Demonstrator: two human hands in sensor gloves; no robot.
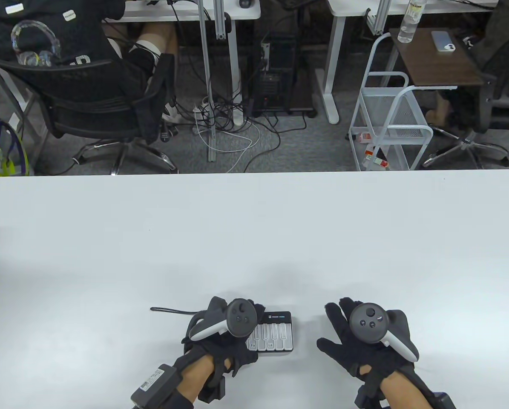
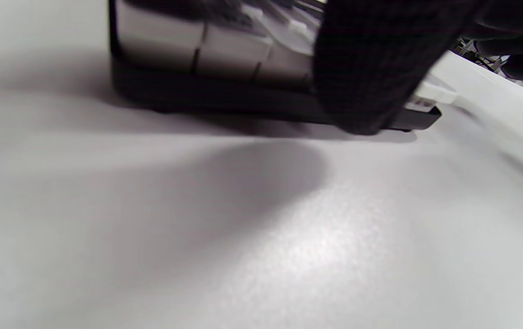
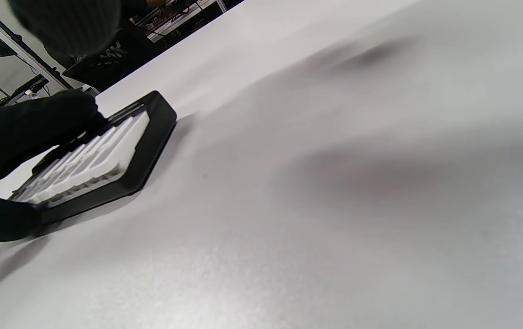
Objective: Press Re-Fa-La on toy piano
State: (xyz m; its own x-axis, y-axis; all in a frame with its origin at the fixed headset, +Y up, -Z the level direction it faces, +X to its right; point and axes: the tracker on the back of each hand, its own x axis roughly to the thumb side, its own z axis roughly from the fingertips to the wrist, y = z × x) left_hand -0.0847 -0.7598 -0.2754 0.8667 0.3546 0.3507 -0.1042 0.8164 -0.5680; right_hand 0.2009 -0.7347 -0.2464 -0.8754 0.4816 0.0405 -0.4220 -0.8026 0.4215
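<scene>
A small black toy piano (image 1: 275, 332) with white keys lies near the table's front edge; labels "Fa" and "La" show on two keys. My left hand (image 1: 231, 336) covers the piano's left part, with its fingers over the keys. In the left wrist view a gloved finger (image 2: 366, 68) comes down at the piano's front edge (image 2: 224, 96). In the right wrist view the left hand (image 3: 33, 132) lies on the keyboard (image 3: 101, 155). My right hand (image 1: 356, 336) is open with fingers spread, flat on the table to the right of the piano, apart from it.
A black cord (image 1: 171, 310) runs left from the piano on the white table (image 1: 254, 238). Beyond the far edge are an office chair (image 1: 96, 102), a white wire cart (image 1: 386, 123) and desk legs.
</scene>
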